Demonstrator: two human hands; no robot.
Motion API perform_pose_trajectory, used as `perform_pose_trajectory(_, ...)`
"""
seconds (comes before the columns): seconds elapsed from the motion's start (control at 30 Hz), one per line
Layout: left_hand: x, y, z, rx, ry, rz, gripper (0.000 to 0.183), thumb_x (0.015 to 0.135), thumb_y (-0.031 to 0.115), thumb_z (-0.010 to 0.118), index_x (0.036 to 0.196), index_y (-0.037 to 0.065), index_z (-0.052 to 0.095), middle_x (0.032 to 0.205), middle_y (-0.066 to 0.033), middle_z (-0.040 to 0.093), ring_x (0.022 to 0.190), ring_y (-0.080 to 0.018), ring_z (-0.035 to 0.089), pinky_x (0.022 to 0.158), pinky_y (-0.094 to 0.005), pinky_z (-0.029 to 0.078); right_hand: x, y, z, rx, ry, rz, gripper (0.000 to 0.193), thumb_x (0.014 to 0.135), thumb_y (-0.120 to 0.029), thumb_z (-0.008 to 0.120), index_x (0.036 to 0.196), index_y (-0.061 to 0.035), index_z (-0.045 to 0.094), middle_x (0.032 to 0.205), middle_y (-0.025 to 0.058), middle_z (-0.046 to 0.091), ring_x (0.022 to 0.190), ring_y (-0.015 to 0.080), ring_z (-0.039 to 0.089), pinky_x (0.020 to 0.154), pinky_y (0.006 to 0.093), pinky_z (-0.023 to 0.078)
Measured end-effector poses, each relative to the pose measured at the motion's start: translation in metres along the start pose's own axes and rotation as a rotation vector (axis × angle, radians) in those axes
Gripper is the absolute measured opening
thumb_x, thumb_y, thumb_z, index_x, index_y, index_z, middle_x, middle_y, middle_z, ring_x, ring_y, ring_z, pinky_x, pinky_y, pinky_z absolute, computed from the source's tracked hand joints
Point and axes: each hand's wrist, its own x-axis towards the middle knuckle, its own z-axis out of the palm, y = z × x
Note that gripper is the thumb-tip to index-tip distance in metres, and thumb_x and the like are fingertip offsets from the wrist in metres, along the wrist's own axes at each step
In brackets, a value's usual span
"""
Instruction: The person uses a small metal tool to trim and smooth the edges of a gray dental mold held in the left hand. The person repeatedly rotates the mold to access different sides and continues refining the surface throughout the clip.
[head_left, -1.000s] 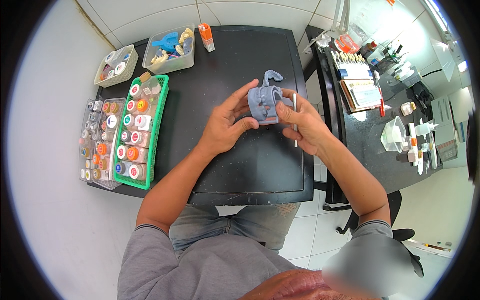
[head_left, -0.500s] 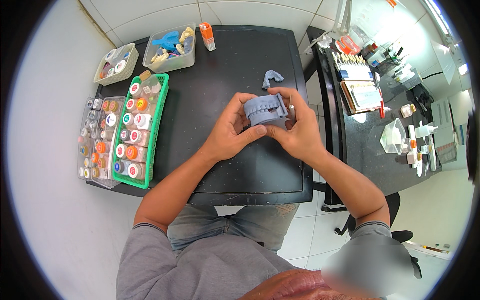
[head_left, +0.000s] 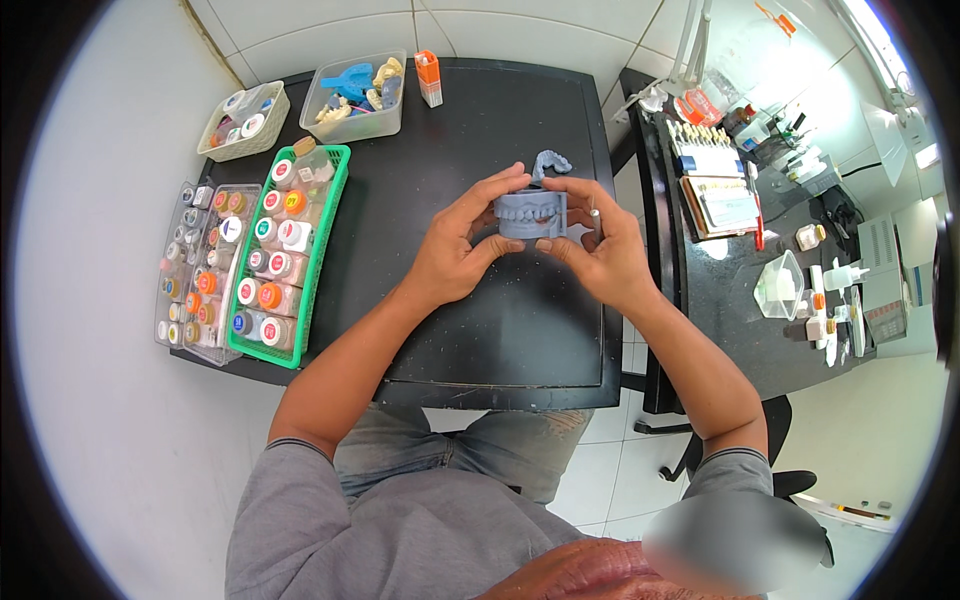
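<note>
Between my two hands is a grey dental model, its upper and lower teeth closed together and its front turned toward me. My left hand grips its left side, thumb under the lower edge and fingers over the top. My right hand holds the other side the same way, next to the upright bracket at the model's right end. A ring shows on a finger of that hand. Just beyond the fingertips, a loose grey dental arch lies on the black table.
At left stand a green basket of capped jars, clear boxes of small bottles and a cream basket. Behind are a clear tub of dental pieces and an orange-white carton. A second desk at right holds a shade guide and bottles.
The dental model has been turned from a tilt to nearly level, its front teeth now facing me. Both hands have shifted their fingers around it. The view has moved slightly.
</note>
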Motion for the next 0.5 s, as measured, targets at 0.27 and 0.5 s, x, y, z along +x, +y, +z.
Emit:
perform_pose_trajectory(0.27,-0.0012,-0.0032,-0.0022,0.004,0.001,-0.025,0.073,0.097,-0.003,0.079,0.163,0.007,0.052,0.168,-0.0148,0.052,0.149,-0.0288,0.057,0.123,-0.0466,0.051,0.001,0.0059,0.0018,-0.007,0.009,-0.008,0.065,0.086,-0.002,0.09,0.145,-0.0083,0.066,0.116,0.0143,0.08,0.102,0.0246,0.081,0.087,0.0381,0.059)
perform_pose_trajectory(0.5,-0.0011,-0.0023,-0.0013,0.021,0.014,-0.029,0.077,0.097,-0.002,0.08,0.166,0.008,0.048,0.165,-0.0169,0.054,0.147,-0.0276,0.057,0.121,-0.0455,0.051,0.001,0.008,0.0013,-0.007,0.016,0.015,0.066,0.085,-0.004,0.091,0.146,-0.01,0.066,0.115,0.0143,0.081,0.101,0.0239,0.081,0.086,0.0376,0.059)
